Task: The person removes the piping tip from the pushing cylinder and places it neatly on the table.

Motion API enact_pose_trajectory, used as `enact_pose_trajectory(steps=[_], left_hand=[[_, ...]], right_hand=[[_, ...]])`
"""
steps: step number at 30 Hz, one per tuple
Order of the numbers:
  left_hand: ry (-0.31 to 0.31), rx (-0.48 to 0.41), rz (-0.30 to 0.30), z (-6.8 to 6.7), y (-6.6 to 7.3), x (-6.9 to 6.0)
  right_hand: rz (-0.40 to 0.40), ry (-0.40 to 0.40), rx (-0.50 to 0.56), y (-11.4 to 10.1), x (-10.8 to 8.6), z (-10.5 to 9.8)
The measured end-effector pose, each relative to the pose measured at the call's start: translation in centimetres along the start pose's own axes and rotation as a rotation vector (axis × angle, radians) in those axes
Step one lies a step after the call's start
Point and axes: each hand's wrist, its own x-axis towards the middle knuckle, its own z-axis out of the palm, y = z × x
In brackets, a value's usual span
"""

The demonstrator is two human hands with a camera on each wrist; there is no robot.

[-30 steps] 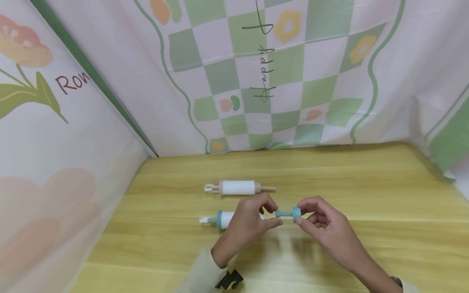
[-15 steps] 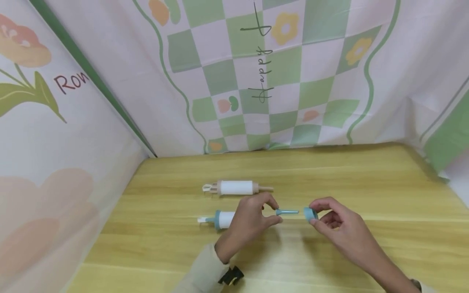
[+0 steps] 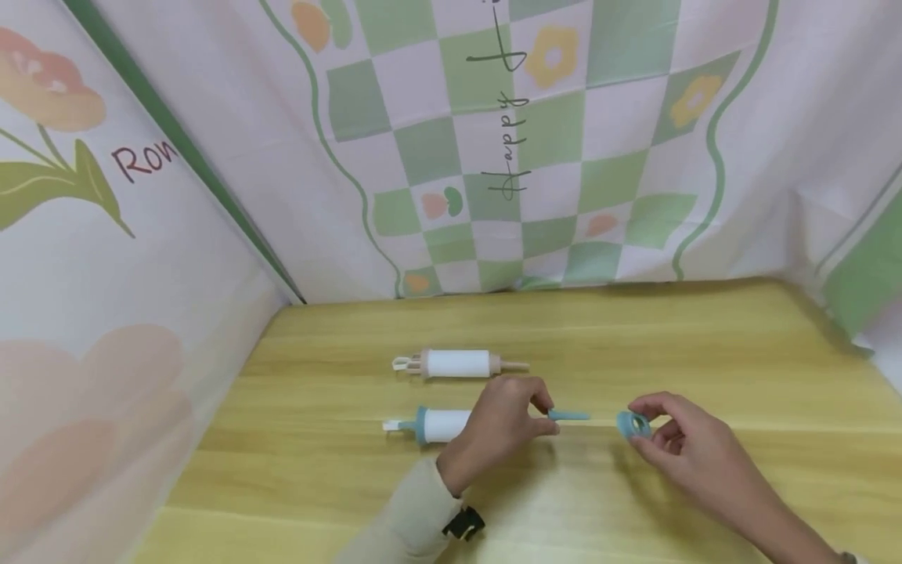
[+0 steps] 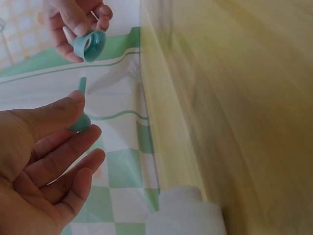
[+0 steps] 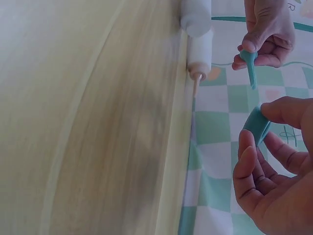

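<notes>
In the head view my left hand (image 3: 499, 423) pinches the wide end of a small teal tapered nozzle (image 3: 572, 416) between thumb and fingers, its thin end pointing right. My right hand (image 3: 698, 446) holds a teal ring-shaped cap (image 3: 623, 425) by its edge, and a central hole shows in it. A gap separates the two pieces. In the right wrist view the nozzle (image 5: 250, 68) hangs above the cap (image 5: 254, 126). Behind my left hand lies a white tube with a teal collar (image 3: 445, 425), its right end hidden by that hand.
Farther back on the wooden table (image 3: 317, 486) lies a similar white tube with beige ends (image 3: 458, 363), its thin tip pointing right. A patterned cloth (image 3: 550, 141) hangs along the back edge, and another flowered cloth (image 3: 141, 282) at the left.
My right hand has drawn the ring-shaped cap off the nozzle and away to the right, tilting it. The nozzle stays in my left hand, which has shifted slightly right.
</notes>
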Motion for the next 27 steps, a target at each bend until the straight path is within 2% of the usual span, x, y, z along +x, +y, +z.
enact_pose_trajectory(steps=[4,7,12,17,21,27], left_hand=[[-0.030,-0.024,-0.006,1.0,0.4,0.8],[-0.058,-0.043,-0.032,1.8,0.7,1.3],[-0.058,0.045,-0.068,2.9,1.0,1.5],[-0.033,0.122,-0.096,3.8,1.1,1.5],[-0.042,0.118,-0.116,4.3,1.2,1.7],[-0.071,0.133,-0.123,5.2,1.1,2.0]], right_hand=[[0.008,-0.019,-0.043,0.7,-0.1,-0.5],[-0.002,-0.030,-0.070,1.2,0.1,-0.6],[-0.007,-0.048,-0.091,1.8,0.7,-0.4],[0.066,-0.113,-0.102,2.3,1.3,-0.1],[0.108,-0.183,-0.100,2.6,1.7,0.1],[0.108,-0.222,-0.117,3.4,2.2,0.4]])
